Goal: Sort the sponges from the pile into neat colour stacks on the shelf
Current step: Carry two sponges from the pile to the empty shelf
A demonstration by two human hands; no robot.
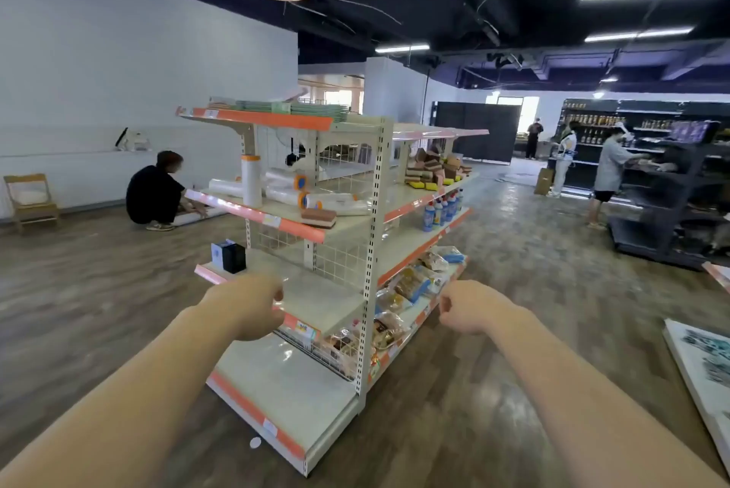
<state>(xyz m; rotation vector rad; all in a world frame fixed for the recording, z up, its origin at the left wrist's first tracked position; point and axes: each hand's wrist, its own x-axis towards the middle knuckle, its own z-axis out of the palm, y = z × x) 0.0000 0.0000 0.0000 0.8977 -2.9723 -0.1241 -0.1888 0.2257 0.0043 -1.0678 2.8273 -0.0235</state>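
A cream shelf unit (371, 234) with orange edge strips stands ahead of me. A pile of sponges (432, 169), brown, tan and yellow, lies on the right-hand side's upper shelf. One brown sponge (319, 217) sits alone on the left side's middle shelf, near the corner post. My left hand (247, 307) and my right hand (468, 309) are held out in front of me, well short of the sponges. Both hands have loosely curled fingers and hold nothing.
Rolls of plastic film (292, 191) lie on the left middle shelf. Bottles (440, 211) and bagged goods (411, 286) fill the right lower shelves. A person (158, 191) crouches on the floor at left. Other people stand at dark shelving (667, 187) far right.
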